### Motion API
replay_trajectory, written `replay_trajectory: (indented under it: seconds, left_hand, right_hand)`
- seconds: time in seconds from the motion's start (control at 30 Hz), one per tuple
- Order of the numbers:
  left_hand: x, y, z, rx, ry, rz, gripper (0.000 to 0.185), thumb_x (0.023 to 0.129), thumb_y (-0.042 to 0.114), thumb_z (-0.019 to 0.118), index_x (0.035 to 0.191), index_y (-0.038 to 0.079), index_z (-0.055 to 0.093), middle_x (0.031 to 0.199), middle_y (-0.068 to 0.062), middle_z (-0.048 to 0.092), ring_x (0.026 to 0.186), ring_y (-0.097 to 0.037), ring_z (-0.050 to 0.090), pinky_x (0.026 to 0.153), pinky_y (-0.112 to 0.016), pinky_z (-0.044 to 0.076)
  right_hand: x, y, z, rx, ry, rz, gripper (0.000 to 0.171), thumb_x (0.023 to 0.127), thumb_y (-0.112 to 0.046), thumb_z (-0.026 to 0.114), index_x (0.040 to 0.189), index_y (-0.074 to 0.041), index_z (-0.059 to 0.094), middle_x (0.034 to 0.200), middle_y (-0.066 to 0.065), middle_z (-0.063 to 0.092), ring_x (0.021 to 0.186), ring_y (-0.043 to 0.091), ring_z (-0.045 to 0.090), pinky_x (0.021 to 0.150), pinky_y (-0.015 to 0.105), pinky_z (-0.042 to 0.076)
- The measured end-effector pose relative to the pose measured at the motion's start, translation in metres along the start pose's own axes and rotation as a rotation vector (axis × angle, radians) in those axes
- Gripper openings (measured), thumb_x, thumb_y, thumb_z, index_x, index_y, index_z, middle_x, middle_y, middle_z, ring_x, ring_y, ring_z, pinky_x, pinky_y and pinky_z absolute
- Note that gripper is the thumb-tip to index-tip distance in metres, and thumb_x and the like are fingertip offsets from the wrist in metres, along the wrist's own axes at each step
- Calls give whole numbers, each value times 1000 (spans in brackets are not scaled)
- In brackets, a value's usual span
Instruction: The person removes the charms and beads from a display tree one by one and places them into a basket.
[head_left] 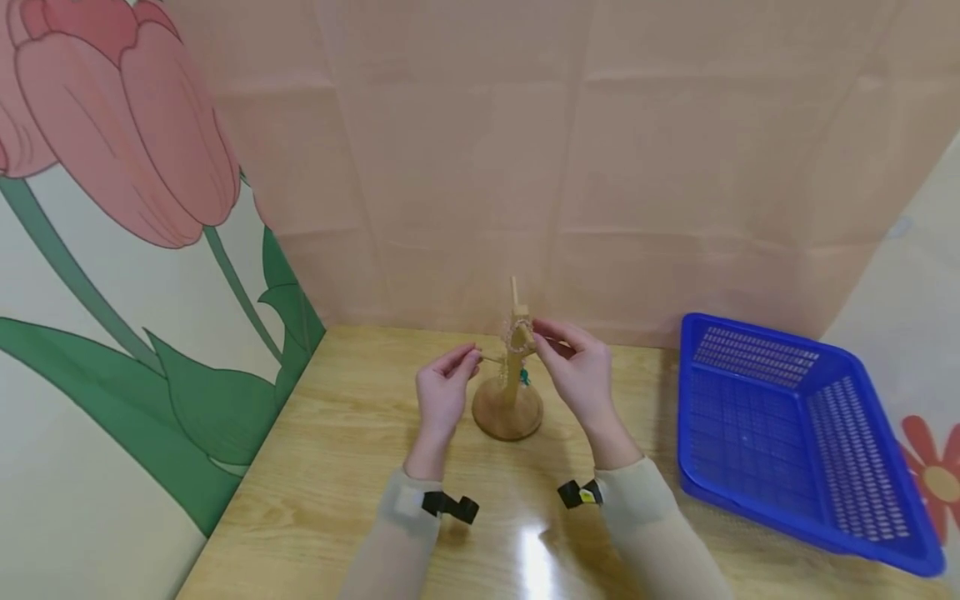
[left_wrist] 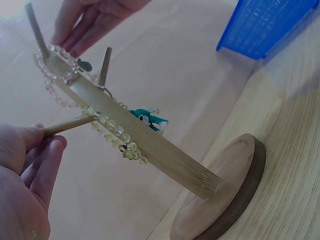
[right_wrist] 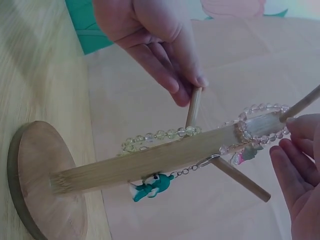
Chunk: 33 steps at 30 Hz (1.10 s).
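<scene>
A wooden peg stand (head_left: 507, 412) stands on a round base in the middle of the table. A clear bead bracelet (head_left: 517, 335) loops round its upright near the top, shown close up as the bracelet (left_wrist: 115, 131) (right_wrist: 160, 135). A teal charm (right_wrist: 150, 186) hangs on a small chain from a lower peg. My left hand (head_left: 474, 354) pinches the tip of the left side peg (left_wrist: 70, 124). At the top of the upright, my right hand (head_left: 538, 340) has thumb and fingertips against the beads and seems to pinch them.
A blue slotted plastic basket (head_left: 750, 329) sits at the right of the wooden table (head_left: 337, 467), tilted toward me. A pink backdrop closes the rear, and a tulip-painted panel stands along the left side.
</scene>
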<state>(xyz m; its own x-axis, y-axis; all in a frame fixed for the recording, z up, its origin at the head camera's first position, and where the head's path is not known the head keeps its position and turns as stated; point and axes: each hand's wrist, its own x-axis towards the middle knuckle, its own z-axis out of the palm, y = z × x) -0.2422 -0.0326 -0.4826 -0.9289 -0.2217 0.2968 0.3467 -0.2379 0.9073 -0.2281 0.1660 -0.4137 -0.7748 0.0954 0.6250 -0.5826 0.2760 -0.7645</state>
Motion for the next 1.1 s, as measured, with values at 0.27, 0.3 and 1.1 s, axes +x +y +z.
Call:
replay_trajectory:
  seconds: [0.27, 0.3, 1.1]
  left_hand:
    - [0, 0, 2, -25, 5, 1, 21, 96, -1, 79, 114, -12, 76, 109, -26, 77, 96, -30, 79, 83, -31, 67]
    - [0, 0, 2, -27, 5, 3, 22, 96, -1, 79, 114, -13, 76, 109, -27, 77, 96, -30, 79, 83, -31, 67]
    - [0, 1, 1, -29, 8, -19, 20, 97, 0, 78, 115, -10, 77, 108, -23, 79, 96, -25, 79, 84, -31, 67]
  right_hand:
    - [1, -2, 3, -32, 25, 21, 16, 95, -1, 82, 110, 0, 83, 107, 15, 80, 94, 26, 78, 80, 18, 63]
    - [1, -2, 4, -34, 32, 23, 15, 94, -1, 83, 109, 0, 83, 106, 15, 80, 94, 27, 78, 80, 17, 63]
    - [7, -8, 11, -113, 65, 67, 8, 94, 3, 81, 102, 4, 82, 97, 18, 80, 76, 5, 70, 66, 12, 59]
